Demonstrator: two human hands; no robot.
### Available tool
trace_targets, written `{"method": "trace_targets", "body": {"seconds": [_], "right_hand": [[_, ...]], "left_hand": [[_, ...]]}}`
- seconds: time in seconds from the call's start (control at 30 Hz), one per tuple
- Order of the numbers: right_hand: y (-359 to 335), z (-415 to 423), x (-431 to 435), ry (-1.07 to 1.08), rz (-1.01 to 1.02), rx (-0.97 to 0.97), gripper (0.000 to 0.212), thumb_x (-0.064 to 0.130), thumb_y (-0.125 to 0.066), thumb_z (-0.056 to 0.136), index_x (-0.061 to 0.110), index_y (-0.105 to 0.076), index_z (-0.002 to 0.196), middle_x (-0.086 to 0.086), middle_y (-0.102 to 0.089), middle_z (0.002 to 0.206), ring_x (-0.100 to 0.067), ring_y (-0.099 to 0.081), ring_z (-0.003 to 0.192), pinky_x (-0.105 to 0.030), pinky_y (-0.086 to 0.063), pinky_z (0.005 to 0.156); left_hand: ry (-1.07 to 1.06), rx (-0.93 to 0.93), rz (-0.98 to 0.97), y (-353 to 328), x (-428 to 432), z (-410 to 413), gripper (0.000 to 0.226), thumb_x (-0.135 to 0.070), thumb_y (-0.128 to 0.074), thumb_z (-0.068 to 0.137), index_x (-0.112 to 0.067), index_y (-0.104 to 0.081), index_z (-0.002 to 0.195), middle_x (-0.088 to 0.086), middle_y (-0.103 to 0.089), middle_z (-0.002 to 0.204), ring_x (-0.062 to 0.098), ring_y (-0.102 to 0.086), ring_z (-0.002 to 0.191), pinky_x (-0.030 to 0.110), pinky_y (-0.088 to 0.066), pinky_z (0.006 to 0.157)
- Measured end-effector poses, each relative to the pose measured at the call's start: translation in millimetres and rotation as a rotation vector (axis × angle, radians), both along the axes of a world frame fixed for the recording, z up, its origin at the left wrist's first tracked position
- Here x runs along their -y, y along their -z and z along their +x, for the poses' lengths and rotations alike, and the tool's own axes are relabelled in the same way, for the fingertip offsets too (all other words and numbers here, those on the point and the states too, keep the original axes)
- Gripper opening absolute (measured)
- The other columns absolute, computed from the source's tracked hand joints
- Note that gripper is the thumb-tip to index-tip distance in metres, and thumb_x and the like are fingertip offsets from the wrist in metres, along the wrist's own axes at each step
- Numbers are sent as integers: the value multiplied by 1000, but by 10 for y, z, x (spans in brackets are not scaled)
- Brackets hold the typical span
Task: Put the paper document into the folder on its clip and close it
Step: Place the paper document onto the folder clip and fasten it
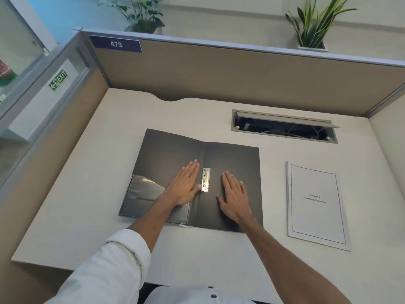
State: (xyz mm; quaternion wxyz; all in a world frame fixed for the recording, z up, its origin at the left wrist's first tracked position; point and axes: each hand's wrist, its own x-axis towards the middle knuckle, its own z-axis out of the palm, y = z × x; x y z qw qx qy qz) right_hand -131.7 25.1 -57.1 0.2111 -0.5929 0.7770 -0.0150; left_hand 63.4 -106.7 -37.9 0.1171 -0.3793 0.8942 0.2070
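A black folder [171,150] lies open and flat on the desk. Its metal clip [205,180] sits on the right leaf just beside the spine. My left hand [183,187] rests flat on the left leaf, fingers together, its thumb touching the clip's lower end. My right hand [235,197] lies flat on the right leaf, a little to the right of the clip. Neither hand holds anything. The white paper document [316,205], with a printed title and a border, lies on the desk to the right of the folder, apart from it.
The cream desk [87,194] is walled by brown partitions at the back and left. An open cable hatch [285,127] is cut into the desk behind the folder. A clear pocket [144,194] sits on the folder's left leaf. Two plants stand beyond the partition.
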Motion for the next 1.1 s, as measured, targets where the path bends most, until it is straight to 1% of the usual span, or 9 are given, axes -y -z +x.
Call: {"method": "trace_targets", "body": {"seconds": [0.1,0.23,0.47,0.67,0.77,0.83,0.93,1.0,1.1], "right_hand": [[-7,-196,6,5,90,3,86,56,-36,114,18,8,178,-1,16,185,-19,8,175,-50,-2,142],[27,-257,0,-10,120,42,86,58,-34,115,20,11,177,0,19,185,-19,12,175,-52,0,142],[139,-169,-60,22,106,30,83,57,-27,116,19,15,176,0,24,184,-19,17,174,-55,2,141],[181,-194,-79,13,114,33,82,58,-23,116,19,17,176,0,26,183,-19,19,173,-56,3,140],[172,-219,-64,-4,127,32,82,58,-22,116,19,17,176,-1,27,183,-20,20,173,-56,4,140],[166,-238,-65,-11,127,32,82,57,-23,116,19,17,176,-1,26,183,-20,20,173,-56,5,140],[153,-263,-72,-28,127,35,81,57,-23,116,19,17,176,0,26,183,-19,20,173,-56,5,140],[144,-273,-80,-34,129,40,81,57,-23,116,19,17,176,0,26,183,-19,20,173,-55,5,140],[126,-279,-90,-37,133,46,81,56,-23,116,19,17,176,0,26,183,-19,20,173,-55,5,140]], "left_hand": [[51,61,34,9,-3,-131,88,-44,-45,116,-8,8,176,7,16,185,23,12,175,43,-1,144],[28,104,83,24,19,-182,91,-45,-49,115,-7,8,176,7,15,185,23,10,175,43,-2,144],[-63,84,143,41,69,-271,103,-43,-62,110,-10,10,176,5,18,185,22,11,175,43,-2,144],[-88,91,147,35,85,-322,106,-46,-68,106,-22,5,178,0,16,186,20,7,175,46,-10,143],[-103,60,197,6,122,-317,108,-45,-70,105,-20,6,178,-1,13,186,20,6,175,47,-14,141],[-116,3,278,-35,170,-288,107,-42,-70,106,-17,6,177,1,9,187,21,5,175,44,-10,143],[-145,-110,369,-127,228,-222,96,-35,-70,108,-14,-7,178,4,-7,186,23,-6,175,39,-9,143],[-141,-171,346,-189,242,-197,82,-30,-72,107,-16,-28,175,5,-27,182,23,-24,172,38,-18,141],[-165,-253,261,-247,206,-217,53,-25,-73,107,-19,-61,158,4,-55,167,20,-48,160,35,-34,135]]}}
